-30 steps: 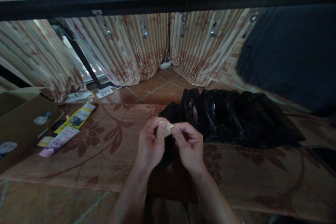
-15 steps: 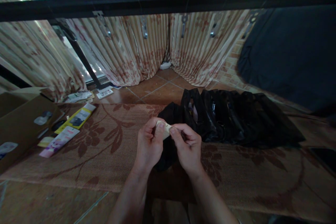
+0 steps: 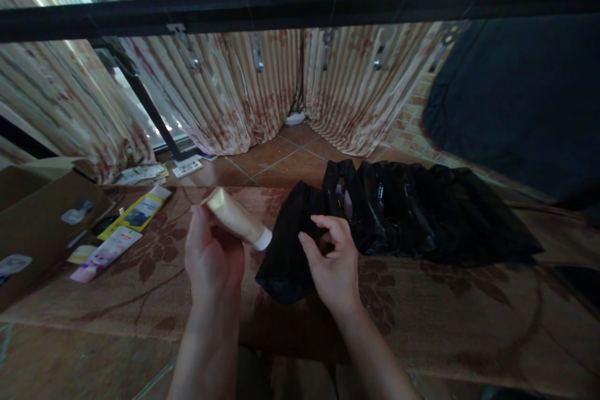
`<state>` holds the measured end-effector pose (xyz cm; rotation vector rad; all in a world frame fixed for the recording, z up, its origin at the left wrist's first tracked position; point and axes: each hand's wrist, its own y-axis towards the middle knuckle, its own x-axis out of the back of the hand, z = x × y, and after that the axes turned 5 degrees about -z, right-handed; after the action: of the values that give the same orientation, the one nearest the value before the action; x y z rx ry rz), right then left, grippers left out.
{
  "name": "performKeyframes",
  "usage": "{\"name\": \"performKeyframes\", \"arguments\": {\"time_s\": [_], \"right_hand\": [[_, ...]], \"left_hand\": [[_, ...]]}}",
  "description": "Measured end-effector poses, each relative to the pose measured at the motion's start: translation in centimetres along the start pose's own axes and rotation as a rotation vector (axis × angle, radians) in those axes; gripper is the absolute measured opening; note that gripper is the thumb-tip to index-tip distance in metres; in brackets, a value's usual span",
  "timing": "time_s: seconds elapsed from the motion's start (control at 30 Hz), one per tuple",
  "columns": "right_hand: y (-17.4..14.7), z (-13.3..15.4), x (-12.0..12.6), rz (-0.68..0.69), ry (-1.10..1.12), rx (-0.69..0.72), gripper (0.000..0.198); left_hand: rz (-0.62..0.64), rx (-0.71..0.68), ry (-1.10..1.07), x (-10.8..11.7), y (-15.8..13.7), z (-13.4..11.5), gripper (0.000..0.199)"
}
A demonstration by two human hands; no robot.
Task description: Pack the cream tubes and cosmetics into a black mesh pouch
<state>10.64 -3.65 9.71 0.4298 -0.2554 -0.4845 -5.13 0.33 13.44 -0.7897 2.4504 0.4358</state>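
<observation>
Over the patterned cloth [image 3: 112,300], the left hand [image 3: 213,256] grips a cream, white-capped tube [image 3: 239,219]; the right hand [image 3: 335,259] gapes.

Hands that met a second ago have parted: the left hand [image 3: 213,259] has swung left with a beige squeeze tube [image 3: 237,217], its white cap [image 3: 264,239] now visible; the right hand [image 3: 335,262] has let go, revealing more black bag [image 3: 285,256]

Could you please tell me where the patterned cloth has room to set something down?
The patterned cloth is bare between the pink tube and left hand, and on the near side of the black bags, right of the right hand. It is crowded at those bags and beside the cardboard box.
</observation>
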Motion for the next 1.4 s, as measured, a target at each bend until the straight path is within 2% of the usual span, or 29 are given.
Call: {"name": "performKeyframes", "arguments": {"time_s": [0.17, 0.27, 0.33, 0.43, 0.57, 0.7, 0.83, 0.93, 1.0, 1.1, 1.27, 1.4], "right_hand": [[-0.3, 0.2, -0.4, 0.118, 0.052, 0.005, 0.032], [-0.6, 0.6, -0.9, 0.192, 0.101, 0.015, 0.042], [-0.8, 0.7, -1.1, 0.230, 0.120, 0.006, 0.046], [-0.9, 0.6, -1.0, 0.257, 0.132, -0.005, 0.047], [-0.7, 0.0, -0.6, 0.248, 0.136, -0.009, 0.047], [-0.6, 0.1, -0.4, 0.246, 0.119, -0.004, 0.047], [-0.6, 0.4, -0.6, 0.254, 0.121, -0.006, 0.042], [-0.7, 0.5, -0.7, 0.247, 0.114, -0.020, 0.037], [-0.8, 0.5, -0.7, 0.244, 0.112, -0.031, 0.035], [-0.8, 0.5, -0.8, 0.243, 0.108, -0.038, 0.032], [-0.9, 0.3, -0.7, 0.233, 0.068, 0.003, 0.025], [-1.0, -0.3, -0.8, 0.224, 0.052, 0.006, 0.025]], "left_hand": [[0.071, 0.230, -0.170, 1.0, 1.0, -1.6, 0.027], [0.110, 0.323, -0.187, -0.2, -0.5, -2.2, 0.018], [0.172, 0.357, -0.125, -1.4, -1.9, -2.4, 0.016], [0.243, 0.264, 0.053, -2.5, -3.3, -2.1, 0.013], [0.267, 0.084, 0.297, -1.8, -2.9, -1.4, 0.016], [0.328, -0.057, 0.691, -0.9, -2.1, -1.1, 0.025], [0.407, -0.281, 1.129, -0.8, -2.1, -0.6, 0.020], [0.418, -0.353, 1.315, -0.7, -2.1, 0.1, 0.033], [0.425, -0.366, 1.278, -0.6, -2.0, 0.5, 0.036], [0.406, -0.358, 1.045, -0.3, -1.8, 0.9, 0.033], [0.296, -0.181, 0.605, 0.1, -1.7, 1.5, 0.025], [0.204, -0.099, 0.450, 0.3, -1.6, 1.7, 0.023]]}}
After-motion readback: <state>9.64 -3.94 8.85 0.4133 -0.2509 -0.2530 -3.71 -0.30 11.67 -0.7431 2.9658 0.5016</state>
